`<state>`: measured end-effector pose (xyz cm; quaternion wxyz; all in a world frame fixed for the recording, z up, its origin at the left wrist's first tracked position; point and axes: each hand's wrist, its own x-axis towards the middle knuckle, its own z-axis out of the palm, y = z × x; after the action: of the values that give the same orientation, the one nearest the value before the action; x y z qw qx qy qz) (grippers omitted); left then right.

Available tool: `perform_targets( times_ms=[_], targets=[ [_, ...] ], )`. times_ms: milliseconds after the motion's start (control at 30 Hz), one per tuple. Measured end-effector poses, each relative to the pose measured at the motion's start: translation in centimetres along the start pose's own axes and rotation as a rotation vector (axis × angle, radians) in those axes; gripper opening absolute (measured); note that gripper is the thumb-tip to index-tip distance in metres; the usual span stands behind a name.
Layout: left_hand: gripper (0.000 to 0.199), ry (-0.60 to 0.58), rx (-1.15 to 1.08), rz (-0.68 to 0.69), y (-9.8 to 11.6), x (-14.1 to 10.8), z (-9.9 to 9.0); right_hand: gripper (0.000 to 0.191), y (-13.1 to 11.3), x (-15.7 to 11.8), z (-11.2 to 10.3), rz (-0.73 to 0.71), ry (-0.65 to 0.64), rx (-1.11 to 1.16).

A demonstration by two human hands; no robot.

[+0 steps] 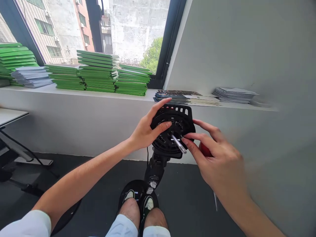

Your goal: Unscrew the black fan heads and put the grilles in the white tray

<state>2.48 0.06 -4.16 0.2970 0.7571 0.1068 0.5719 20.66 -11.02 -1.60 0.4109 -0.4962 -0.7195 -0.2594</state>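
The black head of a standing fan (161, 144) faces me, its round plate full of slots and its metal shaft (179, 144) sticking out toward me. Gripping the plate's upper left side is my left hand (146, 130), with the thumb lying across the front. My right hand (217, 154) pinches a tiny dark piece, apparently a screw (182, 136), against the plate just right of the shaft. Tucked in that same palm is a screwdriver; its red handle (205, 150) shows between the fingers and its thin blade (215, 201) points down below the hand.
The fan's dark post (155, 172) rises from a round base (137, 187) between my feet. Behind it a white ledge (103, 95) carries green stacks (98, 72), flat printed sheets (182, 97) and white papers (234, 94). A table edge (12, 117) stands at left.
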Motion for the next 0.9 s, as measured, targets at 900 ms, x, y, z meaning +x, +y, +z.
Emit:
perform_targets(
  times_ms=[900],
  targets=[
    [0.065,-0.050,0.075,0.062,-1.2,1.2,-1.0,0.069,1.2,0.9,2.2,0.789,-0.262,0.662]
  ],
)
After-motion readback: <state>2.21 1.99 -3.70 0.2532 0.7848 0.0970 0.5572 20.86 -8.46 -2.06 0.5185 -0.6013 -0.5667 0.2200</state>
